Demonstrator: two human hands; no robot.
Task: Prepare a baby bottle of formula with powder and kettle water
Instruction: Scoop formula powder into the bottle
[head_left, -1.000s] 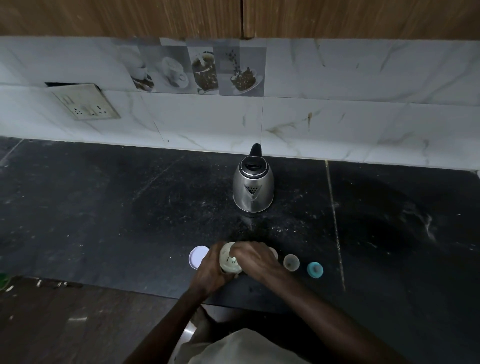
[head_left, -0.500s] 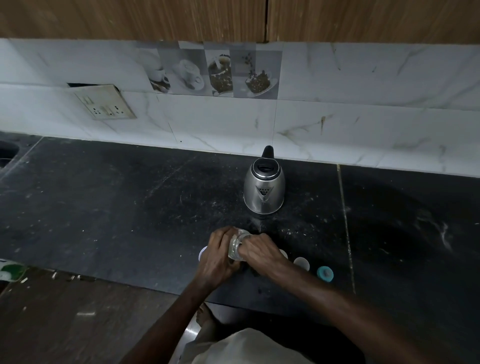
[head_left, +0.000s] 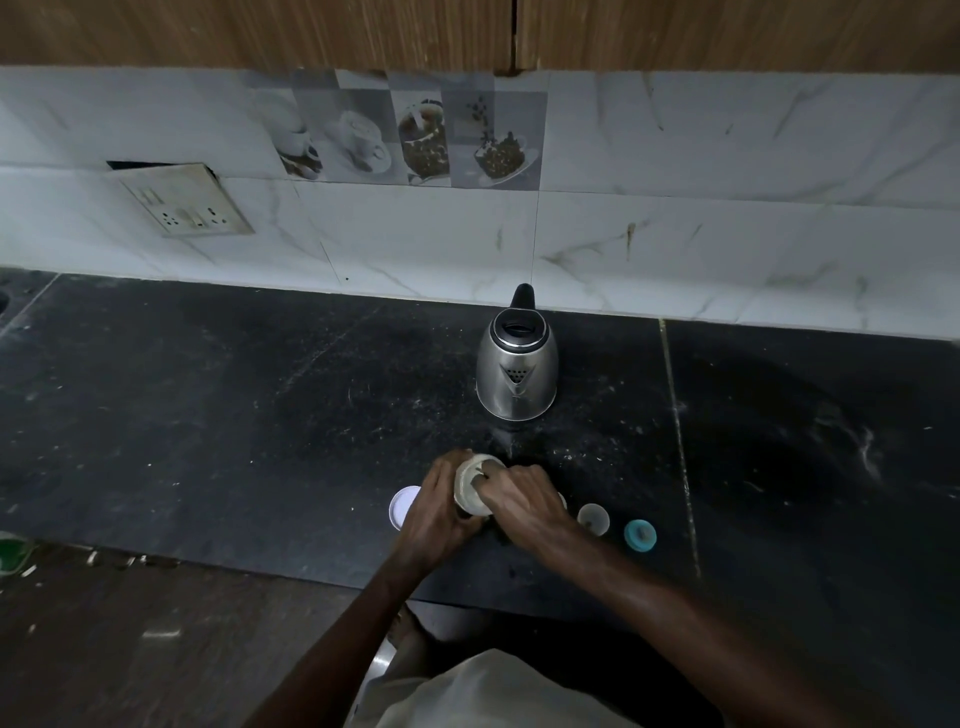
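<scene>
A pale round powder jar (head_left: 470, 488) is held just above the black counter (head_left: 208, 415), its open mouth tilted toward me. My left hand (head_left: 436, 514) wraps its left side. My right hand (head_left: 519, 501) is curled at the jar's mouth with fingertips inside the rim; what they hold is hidden. The jar's white lid (head_left: 402, 506) lies flat to the left, partly under my left hand. A steel kettle (head_left: 517, 374) stands behind the jar, lid down, spout facing me. A small clear cap (head_left: 593, 518) and a teal bottle ring (head_left: 640, 535) sit to the right. A white rim (head_left: 562, 501) peeks from behind my right hand.
A marble-tiled wall (head_left: 675, 249) runs along the back, with a socket plate (head_left: 182, 202) at the left. The counter's front edge (head_left: 260, 566) is just below my hands. Wooden cabinets (head_left: 363, 31) hang overhead. A green object (head_left: 10, 551) lies at the far left edge.
The jar has tipped so its open mouth faces me more. My right hand has shifted from covering the top to the rim. The view has swung slightly.
</scene>
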